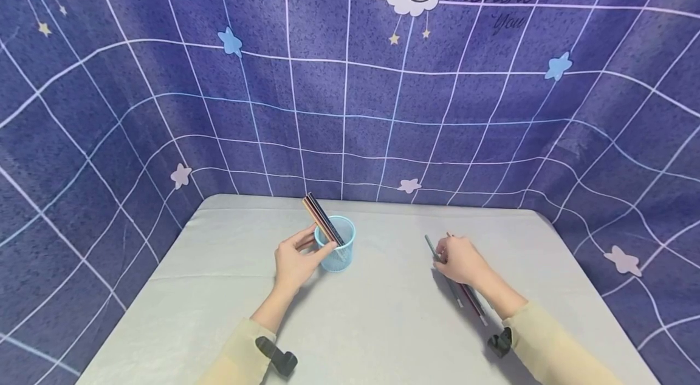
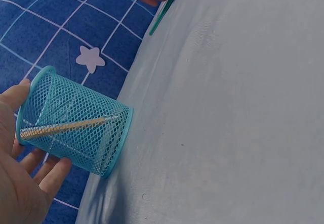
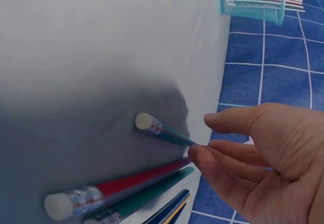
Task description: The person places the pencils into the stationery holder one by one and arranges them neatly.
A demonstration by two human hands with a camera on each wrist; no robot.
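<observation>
My left hand (image 1: pixel 295 257) holds a light-blue mesh pencil cup (image 1: pixel 337 260) by its rim, thumb on the near side and fingers behind. Several pencils (image 1: pixel 322 219) lean left inside the cup, and a yellowish one (image 2: pixel 66 128) shows through the mesh in the left wrist view. To the right, my right hand (image 1: pixel 460 258) has its curled fingers at a green pencil (image 3: pixel 172 134) with a white eraser end. Beside that pencil lie a red pencil (image 3: pixel 142 178), a second green pencil (image 3: pixel 152 191) and dark-blue ones (image 3: pixel 169 209), partly under the hand in the head view.
A pale cloth covers the table (image 1: pixel 377 312). Behind and beside it hangs a blue-purple grid curtain (image 1: pixel 372 93) with stars and clouds. A small black device (image 1: pixel 277 357) sits on the left wrist, another (image 1: pixel 500 342) on the right.
</observation>
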